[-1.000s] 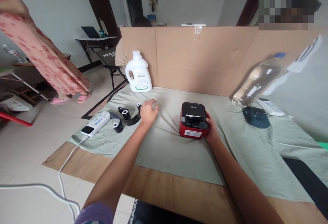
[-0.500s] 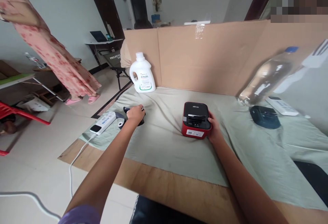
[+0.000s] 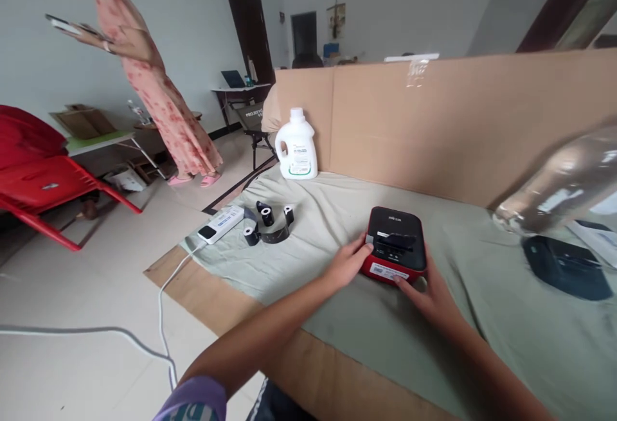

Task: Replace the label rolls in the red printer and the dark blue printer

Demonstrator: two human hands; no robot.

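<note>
A small red-and-black label printer [image 3: 394, 231] sits on the pale green cloth, with a black strip sticking up from the slot on its top. My left hand [image 3: 348, 260] grips its left side, thumb near the top edge. Around the right front corner my right hand [image 3: 429, 289] is closed, its thumb across the white sticker on the front. To the left, several small black rolls with white cores [image 3: 267, 216] lie joined by a curling dark strip [image 3: 276, 234], apart from both hands.
A white power strip [image 3: 222, 224] with a cable lies at the left edge. A white detergent bottle [image 3: 297, 146] stands before the cardboard screen [image 3: 376, 125]. At right are a large clear plastic bottle [image 3: 563, 183] and a dark device [image 3: 566, 267]. A person [image 3: 159, 87] stands at back left.
My left hand has left the black rolls and moved right onto the printer. My right hand has shifted toward the printer's front corner. The view has swung left.
</note>
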